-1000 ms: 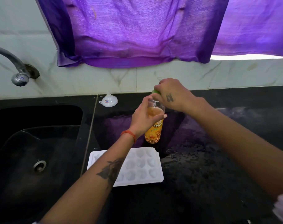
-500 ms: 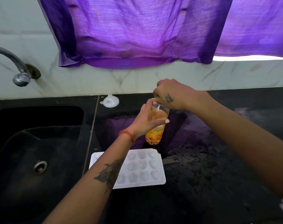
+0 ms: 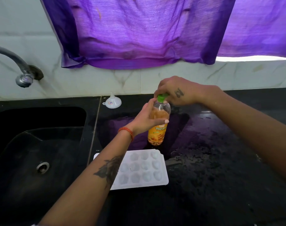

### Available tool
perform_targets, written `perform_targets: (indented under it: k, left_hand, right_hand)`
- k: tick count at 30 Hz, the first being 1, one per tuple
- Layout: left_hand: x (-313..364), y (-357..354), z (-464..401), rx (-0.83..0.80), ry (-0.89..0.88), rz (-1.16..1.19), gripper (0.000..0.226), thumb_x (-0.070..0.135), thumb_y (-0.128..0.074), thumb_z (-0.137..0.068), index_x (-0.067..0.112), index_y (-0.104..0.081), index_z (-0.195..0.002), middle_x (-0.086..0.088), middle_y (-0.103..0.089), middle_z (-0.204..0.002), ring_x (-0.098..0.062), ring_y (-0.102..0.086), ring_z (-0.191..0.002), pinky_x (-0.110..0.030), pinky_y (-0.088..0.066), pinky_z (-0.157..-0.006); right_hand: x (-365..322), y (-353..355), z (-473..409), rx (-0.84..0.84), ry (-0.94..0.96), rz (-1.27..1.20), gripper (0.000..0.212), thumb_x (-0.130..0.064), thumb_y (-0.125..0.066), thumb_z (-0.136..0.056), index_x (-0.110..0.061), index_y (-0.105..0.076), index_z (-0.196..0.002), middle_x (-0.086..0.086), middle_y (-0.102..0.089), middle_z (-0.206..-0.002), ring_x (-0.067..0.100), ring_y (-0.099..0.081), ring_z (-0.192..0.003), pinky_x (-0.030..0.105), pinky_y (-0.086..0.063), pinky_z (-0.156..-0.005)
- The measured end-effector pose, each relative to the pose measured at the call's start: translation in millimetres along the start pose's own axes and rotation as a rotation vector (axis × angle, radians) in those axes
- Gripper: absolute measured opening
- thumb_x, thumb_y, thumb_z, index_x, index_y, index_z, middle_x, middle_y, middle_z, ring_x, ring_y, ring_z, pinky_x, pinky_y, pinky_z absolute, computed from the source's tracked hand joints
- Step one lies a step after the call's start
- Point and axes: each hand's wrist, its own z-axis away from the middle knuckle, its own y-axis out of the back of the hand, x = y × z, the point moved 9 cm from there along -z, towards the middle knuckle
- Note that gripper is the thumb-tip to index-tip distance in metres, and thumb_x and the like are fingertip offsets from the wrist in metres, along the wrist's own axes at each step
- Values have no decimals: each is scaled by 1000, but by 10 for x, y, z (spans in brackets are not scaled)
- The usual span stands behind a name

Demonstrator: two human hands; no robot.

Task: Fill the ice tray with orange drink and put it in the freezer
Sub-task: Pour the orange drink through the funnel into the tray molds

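A clear plastic bottle of orange drink (image 3: 157, 132) stands upright on the black counter (image 3: 212, 176), tilted slightly. My left hand (image 3: 145, 119) grips its upper body from the left. My right hand (image 3: 176, 92) pinches the green cap (image 3: 161, 97) on top with its fingertips. A white ice tray (image 3: 143, 168) with several empty rounded cells lies flat on the counter just in front of the bottle; my left forearm covers its left part.
A black sink (image 3: 37, 152) with a drain fills the left side, a metal tap (image 3: 23, 77) above it. A small white funnel (image 3: 112, 101) sits upside down by the back wall. A purple curtain (image 3: 139, 33) hangs over the tiled wall.
My right hand's fingers have shifted on the cap, which now shows green beneath them. The bottle and my left hand stay in about the same place.
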Motion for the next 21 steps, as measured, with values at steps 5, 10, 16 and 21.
perform_targets:
  k: [5,10,16,21]
  left_hand:
    - [23,-2,19,-46,4,-16,82,12,-74,-78,21,-25,-143,-14,-41,-137,-28,-47,-125,-51,-42,-103]
    - [51,17,36,-53,10,-36,77,14,-74,-79,22,-28,-140,-14,-50,-130,-25,-53,-119,-44,-46,-100]
    - [48,32,30,-55,-7,-75,93,16,-74,-79,30,-14,-148,-5,-49,-136,-22,-52,-122,-34,-46,-97]
    - [-43,64,147,294,-46,-69,91,36,-82,-67,32,-27,-139,-2,-52,-131,-20,-55,-117,-43,-49,-96]
  right_hand:
    - [196,-36,-18,-47,-191,-114,48,-41,-61,-87,-12,-57,-125,6,-63,-115,25,-60,-99,31,-49,-84]
    - [14,-70,-88,5,-92,94,24,-22,-56,-92,-6,-66,-108,13,-66,-95,25,-61,-82,28,-44,-69]
    - [99,56,-51,-42,-54,-224,45,-31,-67,-84,-17,-59,-126,0,-63,-120,13,-60,-98,20,-46,-79]
    - [155,-24,-88,65,-198,-22,37,-37,-55,-92,-4,-68,-102,13,-68,-96,25,-62,-83,26,-44,-68]
